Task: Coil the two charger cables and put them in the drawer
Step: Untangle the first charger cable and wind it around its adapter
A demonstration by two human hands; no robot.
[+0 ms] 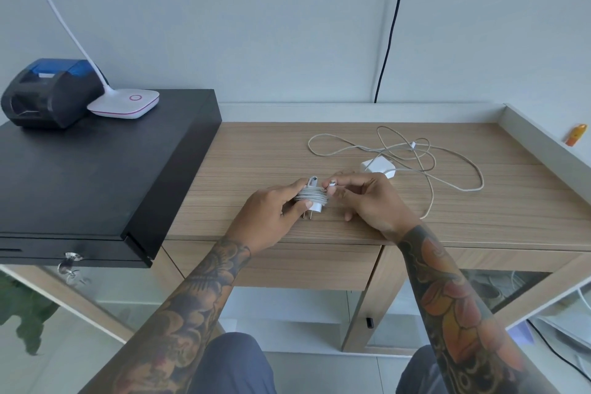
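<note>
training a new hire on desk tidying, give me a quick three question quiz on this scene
1. True or false: both charger cables are already coiled.
2. Which hand pinches the cable's connector tip? A) left B) right
3. What black box sits on the left of the desk?

Key:
1. False: one cable is wound round the wall plug in the left hand; the second charger cable lies loose on the wooden desk.
2. B, the right hand pinches the connector tip.
3. A cash drawer.
</note>
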